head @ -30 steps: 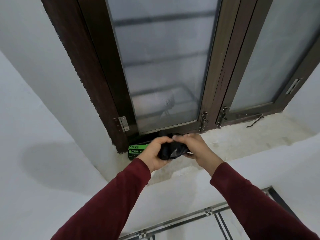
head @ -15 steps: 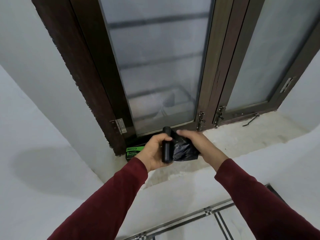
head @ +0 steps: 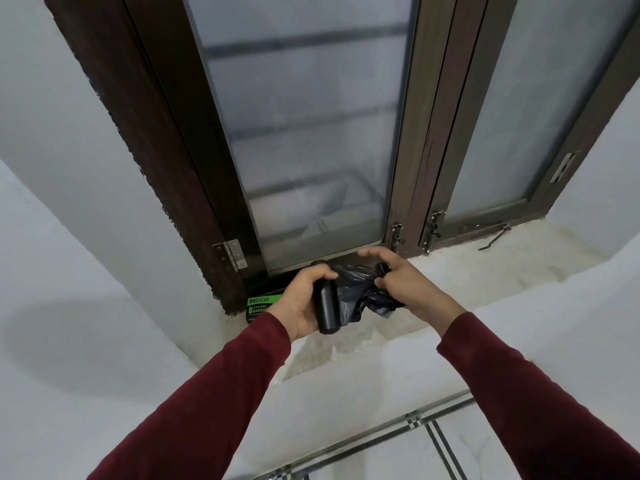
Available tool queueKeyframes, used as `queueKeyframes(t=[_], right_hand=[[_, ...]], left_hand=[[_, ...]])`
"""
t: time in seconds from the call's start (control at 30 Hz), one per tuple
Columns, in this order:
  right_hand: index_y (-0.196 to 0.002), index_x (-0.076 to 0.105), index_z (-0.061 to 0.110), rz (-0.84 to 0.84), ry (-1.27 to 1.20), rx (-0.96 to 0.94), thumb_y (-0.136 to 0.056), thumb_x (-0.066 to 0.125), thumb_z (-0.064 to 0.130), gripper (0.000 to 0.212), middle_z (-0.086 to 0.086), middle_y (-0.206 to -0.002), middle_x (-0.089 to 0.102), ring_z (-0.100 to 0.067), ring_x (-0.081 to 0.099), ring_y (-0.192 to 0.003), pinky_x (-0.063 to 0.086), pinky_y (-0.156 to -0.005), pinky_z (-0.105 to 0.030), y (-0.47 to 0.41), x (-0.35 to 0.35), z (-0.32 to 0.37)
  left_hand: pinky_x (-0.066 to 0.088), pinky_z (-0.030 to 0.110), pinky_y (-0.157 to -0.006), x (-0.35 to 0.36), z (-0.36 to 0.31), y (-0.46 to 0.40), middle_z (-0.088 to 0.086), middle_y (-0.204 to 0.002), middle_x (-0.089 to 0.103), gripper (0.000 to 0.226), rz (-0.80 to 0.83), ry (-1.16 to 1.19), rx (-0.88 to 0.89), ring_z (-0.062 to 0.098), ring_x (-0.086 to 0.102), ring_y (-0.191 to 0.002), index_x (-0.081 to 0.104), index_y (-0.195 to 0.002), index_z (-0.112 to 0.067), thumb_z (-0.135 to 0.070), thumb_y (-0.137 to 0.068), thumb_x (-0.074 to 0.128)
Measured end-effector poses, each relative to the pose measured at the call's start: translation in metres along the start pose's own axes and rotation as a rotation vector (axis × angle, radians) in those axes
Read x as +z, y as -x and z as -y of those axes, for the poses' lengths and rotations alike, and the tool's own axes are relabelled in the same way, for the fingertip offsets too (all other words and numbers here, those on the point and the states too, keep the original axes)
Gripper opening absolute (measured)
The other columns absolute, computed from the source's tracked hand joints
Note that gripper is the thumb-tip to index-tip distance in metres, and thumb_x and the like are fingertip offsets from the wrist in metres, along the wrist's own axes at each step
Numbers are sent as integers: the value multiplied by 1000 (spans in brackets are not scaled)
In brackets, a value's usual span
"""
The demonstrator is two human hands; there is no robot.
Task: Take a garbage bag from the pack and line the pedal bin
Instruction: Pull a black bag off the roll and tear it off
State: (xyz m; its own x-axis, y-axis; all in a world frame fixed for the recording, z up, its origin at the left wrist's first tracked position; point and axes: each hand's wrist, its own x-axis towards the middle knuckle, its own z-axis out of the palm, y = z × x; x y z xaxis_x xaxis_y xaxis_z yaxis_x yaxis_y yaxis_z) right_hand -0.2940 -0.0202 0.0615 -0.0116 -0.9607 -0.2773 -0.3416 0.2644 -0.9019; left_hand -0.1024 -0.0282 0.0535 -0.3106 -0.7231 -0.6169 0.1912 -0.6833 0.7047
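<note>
Gripping the black garbage-bag roll (head: 326,308) upright in your left hand (head: 300,305), you pinch its crumpled loose bag end (head: 363,292) with your right hand (head: 401,284), forefinger raised, above the stained window sill (head: 502,261). Behind your left hand, the green pack (head: 260,305) lies on the sill against the dark window frame (head: 166,150), half hidden, its lettering only partly legible.

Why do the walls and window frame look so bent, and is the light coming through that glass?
Head view: the wide-angle lens bows the brown wooden window frame and white walls outward; soft daylight filters through the frosted glass pane, no glare; a faint shadow smudges the left wall; the black plastic bag roll in the left hand looks sharp, not blurred.
</note>
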Motion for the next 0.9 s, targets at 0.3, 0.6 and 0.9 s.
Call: queueKeyframes(t=[0.3, 0.6, 0.9], right_hand=[[-91, 64, 20, -229, 108, -44, -67, 91, 43, 43, 6, -86, 68, -11, 63, -77, 44, -63, -23, 1, 4, -7], [-89, 66, 24, -176, 238, -52, -92, 64, 9, 16, -2, -98, 67, -19, 59, -84, 43, -68, -24, -3, -1, -9], [-83, 67, 22, -202, 58, 20, -84, 62, 20, 5, 1, -88, 67, -20, 60, -85, 41, -63, -26, 3, 4, -2]], left_hand=[[52, 46, -95, 2, -2, -5, 16, -108, 70, 52, -74, -27, 53, 35, 63, -98, 71, -110, -7, -24, -62, 61], [58, 37, -75, -1, -3, 0, 14, -99, 77, 30, -41, -77, 40, 30, 72, -87, 71, -116, -5, -11, -87, 67], [53, 41, -86, -1, -1, -1, 14, -107, 69, 39, -61, -24, 56, 33, 64, -94, 69, -109, -10, -25, -76, 53]])
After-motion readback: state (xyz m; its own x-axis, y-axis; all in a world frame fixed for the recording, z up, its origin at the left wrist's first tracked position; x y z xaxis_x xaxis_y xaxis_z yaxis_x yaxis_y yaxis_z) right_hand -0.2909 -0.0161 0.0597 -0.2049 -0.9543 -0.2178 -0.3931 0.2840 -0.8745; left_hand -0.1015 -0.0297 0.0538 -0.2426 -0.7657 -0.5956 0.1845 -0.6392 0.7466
